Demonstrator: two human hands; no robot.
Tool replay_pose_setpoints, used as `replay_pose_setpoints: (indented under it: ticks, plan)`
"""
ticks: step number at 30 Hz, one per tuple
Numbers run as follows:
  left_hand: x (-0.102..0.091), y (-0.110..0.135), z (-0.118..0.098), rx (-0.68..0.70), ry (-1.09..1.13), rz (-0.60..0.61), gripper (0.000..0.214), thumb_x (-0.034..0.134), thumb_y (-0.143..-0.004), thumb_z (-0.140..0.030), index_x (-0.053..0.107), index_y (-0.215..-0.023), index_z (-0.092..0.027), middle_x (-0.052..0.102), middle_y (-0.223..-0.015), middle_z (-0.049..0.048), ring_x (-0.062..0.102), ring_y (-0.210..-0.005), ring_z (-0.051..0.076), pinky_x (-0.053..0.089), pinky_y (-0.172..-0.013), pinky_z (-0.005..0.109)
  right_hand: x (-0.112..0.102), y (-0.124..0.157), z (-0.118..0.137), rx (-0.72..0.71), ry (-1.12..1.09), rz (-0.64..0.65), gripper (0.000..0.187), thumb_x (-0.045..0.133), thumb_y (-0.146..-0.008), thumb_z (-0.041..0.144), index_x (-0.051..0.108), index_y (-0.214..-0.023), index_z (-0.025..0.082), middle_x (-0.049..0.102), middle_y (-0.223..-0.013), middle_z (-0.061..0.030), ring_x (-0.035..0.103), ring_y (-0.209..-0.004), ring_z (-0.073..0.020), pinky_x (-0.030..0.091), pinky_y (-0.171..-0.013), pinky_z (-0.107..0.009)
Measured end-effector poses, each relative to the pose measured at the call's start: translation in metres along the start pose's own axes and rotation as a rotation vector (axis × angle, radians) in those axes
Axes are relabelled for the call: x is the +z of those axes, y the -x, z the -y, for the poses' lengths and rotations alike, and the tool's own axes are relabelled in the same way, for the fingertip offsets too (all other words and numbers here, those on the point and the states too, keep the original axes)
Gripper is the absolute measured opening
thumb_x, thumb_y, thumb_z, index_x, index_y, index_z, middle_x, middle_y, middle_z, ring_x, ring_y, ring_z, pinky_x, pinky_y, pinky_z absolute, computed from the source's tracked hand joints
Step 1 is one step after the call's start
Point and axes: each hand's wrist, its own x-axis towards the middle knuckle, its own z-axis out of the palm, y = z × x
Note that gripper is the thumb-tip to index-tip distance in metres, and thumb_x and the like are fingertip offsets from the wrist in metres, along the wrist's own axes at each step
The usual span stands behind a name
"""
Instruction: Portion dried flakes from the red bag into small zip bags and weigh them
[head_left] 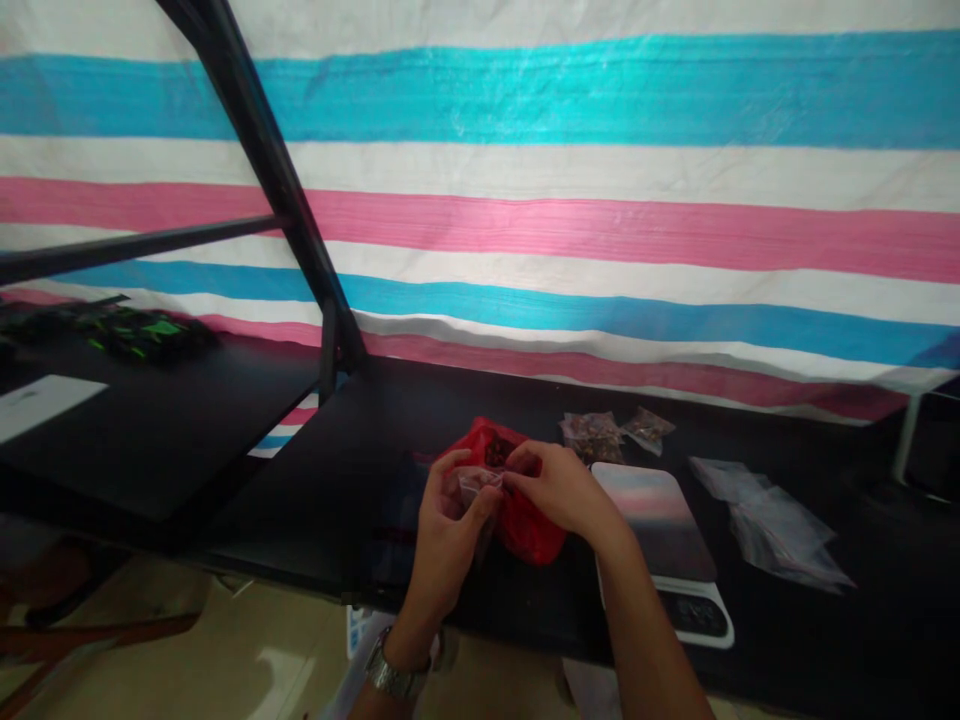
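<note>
**Two-handed pinch of a small bag.** A small clear plastic bag [477,485] is held between the 2 hands, just above the black surface [457,400]. The left hand [446,540] is raised with the wrist bent, and its fingers curl around the bag; a metal-link wristwatch [394,675] sits on that wrist. The right hand [555,490] enters from the lower right, back upward, forearm angled in toward the left hand, and closes on the upper edge of the same bag. Both hands are therefore grasping it.

A red plastic bag [538,535] lies directly behind and below both hands, touching them, with dark contents [496,452] at its mouth. Whether it is held or resting cannot be told. Beyond the right hand are 2 small filled clear packets [592,436]. To its right is a digital kitchen scale [652,525], and farther right a loose pile of clear plastic bags [772,525]. Left of the left hand, past a black metal frame [262,170], a second black surface [150,440] carries a green-and-black object [142,335] and a white sheet [41,405]. A blue, white and pink striped tarpaulin [480,200] hangs behind.
</note>
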Motion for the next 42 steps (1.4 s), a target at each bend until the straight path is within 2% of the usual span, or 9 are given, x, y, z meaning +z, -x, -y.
replay_pose_setpoints:
  ticks: [8,12,15,23,29,33,37,39,42]
  plan:
    - [0.008,-0.001,0.002,0.111,-0.079,0.054,0.06,0.093,-0.075,-0.037,0.06,-0.123,-0.023,0.078,-0.099,0.003,0.076,-0.089,0.019,0.059,-0.084,0.031,-0.022,0.006,-0.011,0.036,-0.263,-0.051,0.01,0.069,-0.093,0.028,0.075,-0.092,0.02,0.08,-0.09,-0.0047,0.074,-0.083,-0.0198,0.053,-0.078,-0.03]
    - [0.014,0.0,0.008,0.146,-0.143,0.066,0.06,0.092,-0.073,-0.028,0.061,-0.123,-0.023,0.077,-0.1,0.0027,0.076,-0.089,0.02,0.059,-0.082,0.03,-0.039,0.015,-0.002,-0.073,-0.292,-0.176,0.017,0.072,-0.09,0.036,0.075,-0.095,0.021,0.079,-0.096,-0.0043,0.072,-0.091,-0.0207,0.052,-0.084,-0.032]
    - [0.019,0.001,0.011,0.144,-0.158,0.073,0.061,0.093,-0.07,-0.024,0.062,-0.122,-0.024,0.076,-0.099,0.0017,0.076,-0.089,0.02,0.059,-0.081,0.03,-0.044,0.024,0.01,-0.147,-0.292,-0.193,0.015,0.076,-0.085,0.033,0.076,-0.096,0.023,0.079,-0.097,-0.0017,0.071,-0.09,-0.0203,0.052,-0.084,-0.032]
    - [0.023,0.0,0.012,0.167,-0.143,0.073,0.063,0.093,-0.071,-0.027,0.061,-0.124,-0.023,0.075,-0.1,0.002,0.075,-0.092,0.021,0.06,-0.082,0.03,-0.04,0.037,0.023,-0.217,-0.261,-0.161,0.025,0.079,-0.079,0.018,0.077,-0.102,0.027,0.08,-0.109,0.0003,0.071,-0.105,-0.0227,0.05,-0.098,-0.037]
    - [0.022,-0.001,0.008,0.187,-0.095,0.094,0.061,0.093,-0.072,-0.027,0.06,-0.123,-0.022,0.075,-0.1,0.002,0.075,-0.088,0.019,0.059,-0.079,0.029,-0.033,0.035,0.019,-0.269,-0.331,-0.146,0.031,0.078,-0.082,0.02,0.076,-0.113,0.028,0.079,-0.112,-0.0006,0.071,-0.104,-0.0222,0.051,-0.096,-0.036]
    - [0.02,-0.002,0.007,0.212,-0.075,0.107,0.06,0.093,-0.071,-0.024,0.061,-0.122,-0.022,0.076,-0.098,0.0009,0.076,-0.089,0.019,0.059,-0.081,0.028,-0.033,0.034,0.023,-0.263,-0.359,-0.195,0.031,0.08,-0.083,0.024,0.077,-0.113,0.027,0.078,-0.104,-0.0002,0.07,-0.09,-0.0198,0.052,-0.084,-0.032]
    - [0.014,-0.003,0.007,0.203,-0.073,0.109,0.061,0.094,-0.072,-0.026,0.061,-0.123,-0.022,0.079,-0.1,0.002,0.077,-0.094,0.019,0.059,-0.088,0.028,-0.032,0.026,0.018,-0.153,-0.264,-0.336,0.024,0.08,-0.085,0.032,0.077,-0.107,0.024,0.074,-0.084,0.0011,0.061,-0.069,-0.0176,0.047,-0.068,-0.031]
    - [0.01,-0.003,0.005,0.167,-0.048,0.111,0.062,0.095,-0.074,-0.033,0.06,-0.124,-0.022,0.08,-0.101,0.0032,0.078,-0.095,0.018,0.059,-0.091,0.029,-0.028,0.019,0.01,-0.122,-0.187,-0.341,0.015,0.079,-0.086,0.031,0.077,-0.098,0.023,0.076,-0.088,-0.0006,0.065,-0.076,-0.0198,0.048,-0.075,-0.032]
    - [0.005,-0.003,0.002,0.093,0.013,0.102,0.06,0.094,-0.076,-0.046,0.06,-0.12,-0.023,0.081,-0.1,0.0033,0.078,-0.093,0.017,0.06,-0.09,0.028,-0.016,0.01,-0.003,-0.09,-0.088,-0.231,0.005,0.074,-0.09,0.025,0.076,-0.094,0.023,0.08,-0.099,-0.0047,0.071,-0.094,-0.0244,0.049,-0.089,-0.038]
